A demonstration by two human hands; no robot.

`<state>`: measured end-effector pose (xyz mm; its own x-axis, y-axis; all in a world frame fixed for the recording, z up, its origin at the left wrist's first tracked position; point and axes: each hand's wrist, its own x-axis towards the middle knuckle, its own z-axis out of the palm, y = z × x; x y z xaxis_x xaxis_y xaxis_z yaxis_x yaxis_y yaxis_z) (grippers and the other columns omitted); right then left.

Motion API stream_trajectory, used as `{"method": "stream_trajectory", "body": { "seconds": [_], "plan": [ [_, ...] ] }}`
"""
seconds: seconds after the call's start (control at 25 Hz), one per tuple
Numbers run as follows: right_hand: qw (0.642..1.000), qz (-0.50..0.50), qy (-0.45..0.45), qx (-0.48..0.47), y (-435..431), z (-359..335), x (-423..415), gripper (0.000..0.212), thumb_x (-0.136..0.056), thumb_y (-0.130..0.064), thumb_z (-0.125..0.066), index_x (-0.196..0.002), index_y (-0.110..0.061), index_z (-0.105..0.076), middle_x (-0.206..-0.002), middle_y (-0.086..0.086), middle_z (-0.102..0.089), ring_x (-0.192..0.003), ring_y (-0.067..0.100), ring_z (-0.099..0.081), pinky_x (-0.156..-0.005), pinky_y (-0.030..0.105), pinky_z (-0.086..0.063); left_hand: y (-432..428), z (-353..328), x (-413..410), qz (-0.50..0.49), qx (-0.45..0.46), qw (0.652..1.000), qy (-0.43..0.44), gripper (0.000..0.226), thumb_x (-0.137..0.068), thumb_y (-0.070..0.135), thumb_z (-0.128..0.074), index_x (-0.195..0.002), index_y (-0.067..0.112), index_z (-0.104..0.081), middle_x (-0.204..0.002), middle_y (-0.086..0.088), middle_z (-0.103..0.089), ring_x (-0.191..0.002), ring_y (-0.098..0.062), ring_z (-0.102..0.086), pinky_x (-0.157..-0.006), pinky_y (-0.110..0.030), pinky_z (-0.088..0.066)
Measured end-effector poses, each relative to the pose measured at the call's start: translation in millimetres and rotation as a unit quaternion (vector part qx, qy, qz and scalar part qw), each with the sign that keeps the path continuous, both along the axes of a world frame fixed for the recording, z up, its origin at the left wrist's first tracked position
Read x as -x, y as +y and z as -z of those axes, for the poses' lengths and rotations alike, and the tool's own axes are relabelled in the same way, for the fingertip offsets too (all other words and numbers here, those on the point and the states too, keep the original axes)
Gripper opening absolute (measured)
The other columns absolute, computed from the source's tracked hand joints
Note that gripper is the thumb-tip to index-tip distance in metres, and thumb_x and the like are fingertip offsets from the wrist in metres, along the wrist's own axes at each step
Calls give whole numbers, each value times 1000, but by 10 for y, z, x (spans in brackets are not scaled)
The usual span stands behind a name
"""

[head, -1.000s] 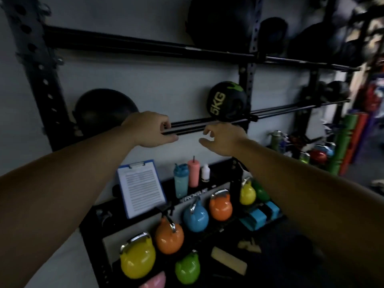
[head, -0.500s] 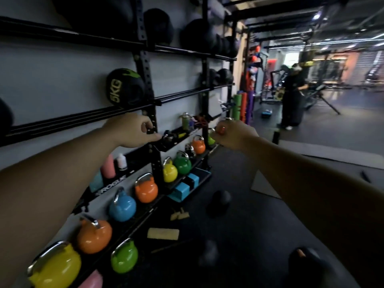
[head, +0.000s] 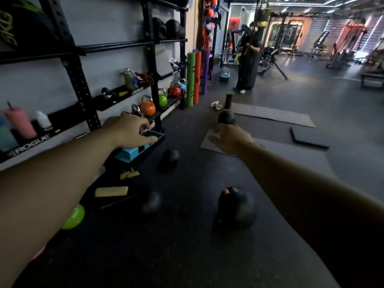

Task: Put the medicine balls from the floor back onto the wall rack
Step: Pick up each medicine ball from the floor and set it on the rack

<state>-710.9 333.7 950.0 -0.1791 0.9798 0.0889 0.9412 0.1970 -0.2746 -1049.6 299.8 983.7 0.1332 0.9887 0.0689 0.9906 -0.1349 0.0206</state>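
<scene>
Swung from the rack point(head: 80, 80), left hand point(head: 128, 132) and right hand point(head: 230, 140) hang seemingly loose, empty, above medicine balls point(head: 235, 207).

Only two arms and two hands of the person show. The left arm point(head: 52, 194) is bare all the way to the wrist, and the left hand point(head: 128, 132) is bare too. The right arm point(head: 311, 194) is bare the same way, and so is the right hand point(head: 230, 140). Both arms look thick close to the camera and thin by the wrists. The near part of the right arm is in dark shadow, and the right hand looks a bit blurry
</scene>
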Motion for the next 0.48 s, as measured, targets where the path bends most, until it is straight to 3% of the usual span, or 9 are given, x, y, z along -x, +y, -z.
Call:
{"method": "stream_trajectory", "body": {
  "seconds": [0.16,0.32,0.48],
  "plan": [
    [1000,-1,17,11,42,124,-47,34,-100,-56,-51,-118,-29,-62,-115,3,-65,-95,26,-63,-77,40,-51,-43,20,-53,-20,3,1000,-10,70,-79,88,-58,-126,37,-63,-124,9,-68,-110,-22,-64,-92,-40,-51],
    [999,-15,21,22,302,157,196,27,-98,-55,-52,-109,-32,-59,-99,-2,-61,-84,17,-59,-71,40,-50,163,-28,110,-27,9,1000,-12,70,-80,86,-58,-129,36,-63,-121,10,-68,-106,-19,-64,-89,-39,-54],
    [999,-27,-8,22,803,226,591,24,-95,-55,-52,-106,-34,-57,-100,-2,-60,-85,18,-57,-74,41,-48,567,122,585,-43,9,999,-21,68,-81,86,-59,-127,37,-64,-121,12,-67,-104,-16,-61,-87,-37,-51]
  ]
}}
